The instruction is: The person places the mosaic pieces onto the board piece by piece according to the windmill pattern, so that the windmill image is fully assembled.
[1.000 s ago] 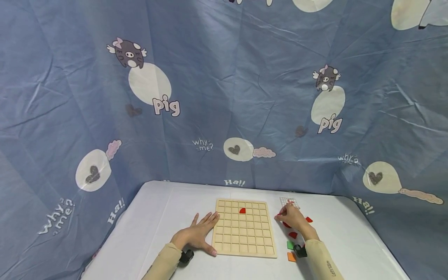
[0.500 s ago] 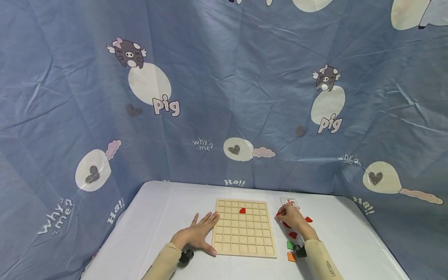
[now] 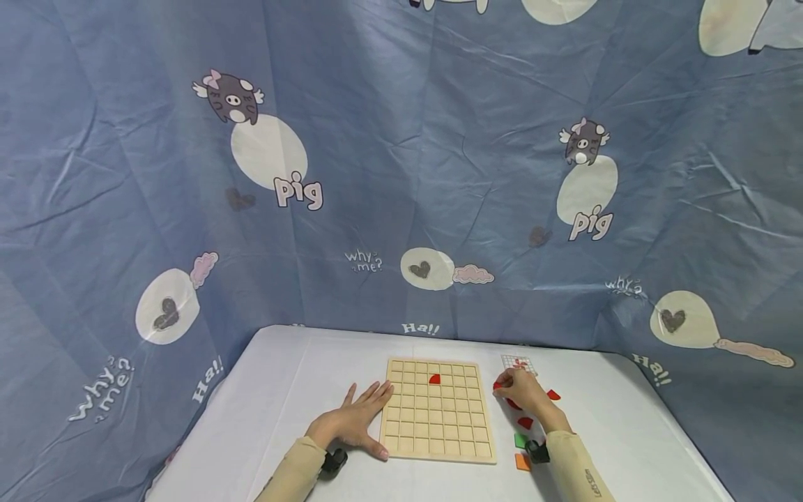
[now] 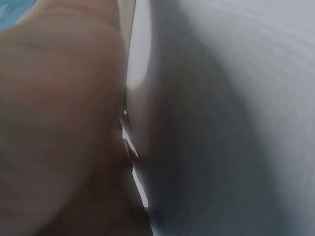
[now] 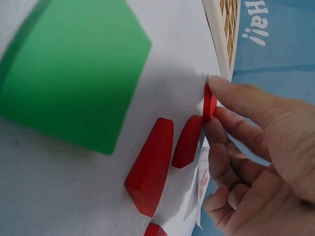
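While the right hand point(image 3: 525, 392) pinches a red piece point(image 5: 209, 102) between thumb and fingertips just right of the gridded board point(image 3: 438, 417), barely shifted this past second, the tally there stays at one red quarter-circle point(image 3: 435, 379); opposite, the left hand point(image 3: 354, 420) touches the left edge, fingers straight and spread.

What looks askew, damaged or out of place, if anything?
Nothing stands out. The board lies flat, and the one red piece on it sits neatly; the green piece and orange piece lie flat to its right, with no visible damage.
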Tool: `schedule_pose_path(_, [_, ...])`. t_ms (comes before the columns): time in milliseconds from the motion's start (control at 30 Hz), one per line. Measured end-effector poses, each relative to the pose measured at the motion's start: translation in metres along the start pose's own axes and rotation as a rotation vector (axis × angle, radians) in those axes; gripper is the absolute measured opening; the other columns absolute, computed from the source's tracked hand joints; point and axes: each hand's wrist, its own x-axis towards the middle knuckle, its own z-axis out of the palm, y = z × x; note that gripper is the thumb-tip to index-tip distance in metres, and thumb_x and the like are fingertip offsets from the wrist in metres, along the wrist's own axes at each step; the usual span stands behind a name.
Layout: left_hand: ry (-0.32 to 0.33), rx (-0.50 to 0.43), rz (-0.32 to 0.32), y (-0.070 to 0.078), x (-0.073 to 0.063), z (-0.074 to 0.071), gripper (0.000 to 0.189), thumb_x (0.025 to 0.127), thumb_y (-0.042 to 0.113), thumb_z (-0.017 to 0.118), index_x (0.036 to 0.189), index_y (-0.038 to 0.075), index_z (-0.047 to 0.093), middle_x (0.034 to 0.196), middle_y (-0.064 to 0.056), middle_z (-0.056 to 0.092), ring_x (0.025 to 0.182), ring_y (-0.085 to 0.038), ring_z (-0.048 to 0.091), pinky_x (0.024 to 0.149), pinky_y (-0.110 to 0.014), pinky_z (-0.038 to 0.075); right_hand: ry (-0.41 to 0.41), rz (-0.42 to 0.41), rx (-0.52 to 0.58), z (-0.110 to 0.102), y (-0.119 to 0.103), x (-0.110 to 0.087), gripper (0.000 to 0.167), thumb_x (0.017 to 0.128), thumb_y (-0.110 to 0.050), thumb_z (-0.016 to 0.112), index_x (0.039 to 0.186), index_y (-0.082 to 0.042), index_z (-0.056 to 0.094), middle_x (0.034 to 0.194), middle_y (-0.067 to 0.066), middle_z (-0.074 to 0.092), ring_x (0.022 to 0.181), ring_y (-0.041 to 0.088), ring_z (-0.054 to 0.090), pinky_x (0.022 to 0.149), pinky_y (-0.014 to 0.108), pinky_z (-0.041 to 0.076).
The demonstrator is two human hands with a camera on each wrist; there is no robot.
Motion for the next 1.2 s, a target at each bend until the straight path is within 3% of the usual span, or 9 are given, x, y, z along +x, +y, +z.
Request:
schedule_pose_path(333, [-0.002, -0.007, -0.001, -0.0012, 0.0011, 0.0012, 0.128, 0.063, 0.068, 0.076, 0.156, 0.011, 0.008, 0.164, -0.007, 0.004, 0.151, -0.03, 0.003, 0.117, -0.064, -0.008, -0.009, -0.026, -0.033, -0.0017, -0.0016, -0.0013, 0.016, 0.077, -0.007, 0.078, 0.091, -0.005, 0.071, 0.082, 0.001, 0.067, 0.073, 0.012, 0.057, 0.066, 0.03, 0.053])
schedule_pose_path(700, [0.004, -0.01, 0.004, -0.0006, 0.0003, -0.0005, 0.128, 0.063, 0.067, 0.076, 0.156, 0.01, 0.009, 0.164, -0.008, 0.004, 0.151, -0.03, 0.003, 0.117, -0.064, -0.008, -0.007, -0.037, -0.024, -0.0004, -0.0014, -0.0005, 0.015, 0.077, -0.004, 0.076, 0.089, -0.004, 0.069, 0.078, 0.002, 0.065, 0.069, 0.013, 0.055, 0.059, 0.026, 0.05])
schedule_pose_path(1200, [0.005, -0.024, -0.03, -0.0013, 0.0011, 0.002, 0.129, 0.06, 0.07, 0.076, 0.156, 0.013, 0.011, 0.164, -0.003, 0.005, 0.152, -0.027, 0.003, 0.118, -0.061, -0.009, 0.025, -0.041, -0.035, 0.0016, -0.0001, -0.0018, 0.016, 0.077, -0.006, 0.077, 0.09, -0.003, 0.069, 0.081, 0.002, 0.066, 0.069, 0.012, 0.056, 0.061, 0.029, 0.052])
